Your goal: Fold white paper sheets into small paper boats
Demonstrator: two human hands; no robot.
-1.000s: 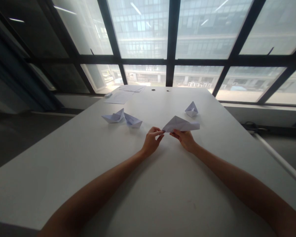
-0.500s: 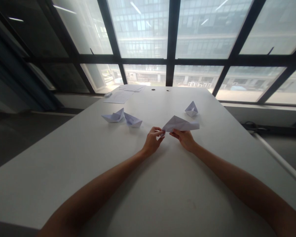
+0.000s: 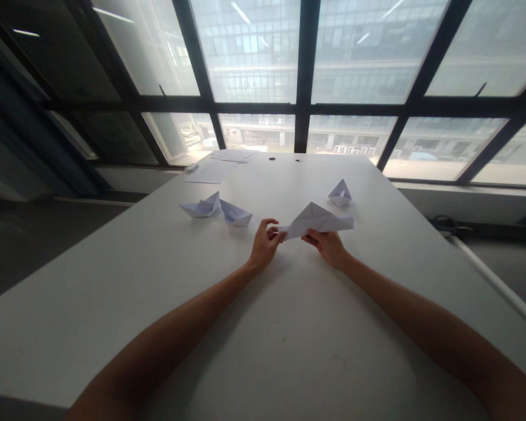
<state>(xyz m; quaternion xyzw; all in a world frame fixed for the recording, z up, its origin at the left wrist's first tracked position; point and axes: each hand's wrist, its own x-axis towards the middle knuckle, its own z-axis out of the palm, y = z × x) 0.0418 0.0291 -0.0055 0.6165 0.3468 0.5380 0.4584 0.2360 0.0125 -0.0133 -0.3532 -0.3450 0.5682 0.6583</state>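
Observation:
A partly folded sheet of white paper (image 3: 318, 219), with a triangular peak and a flat strip along its lower edge, is held up just above the table. My left hand (image 3: 266, 241) pinches its left end between thumb and fingers, the other fingers curled loosely. Along the lower edge, right of the middle, my right hand (image 3: 328, 245) grips it with the thumb on the near side. Behind the paper to the right stands a folded paper boat (image 3: 341, 195). Two more paper boats, one (image 3: 200, 206) beside the other (image 3: 235, 214), sit left of my left hand.
The white table (image 3: 289, 339) reaches toward a wall of dark-framed windows. Flat paper sheets (image 3: 210, 172) lie at its far left corner, near a small white object (image 3: 191, 168). Two small dark spots mark the far edge. A white pipe (image 3: 495, 280) runs beyond the right side.
My left hand has shifted slightly left and raised its fingers. The paper's left end, bent down under the fingers before, now extends out to the left. My right hand stays in place.

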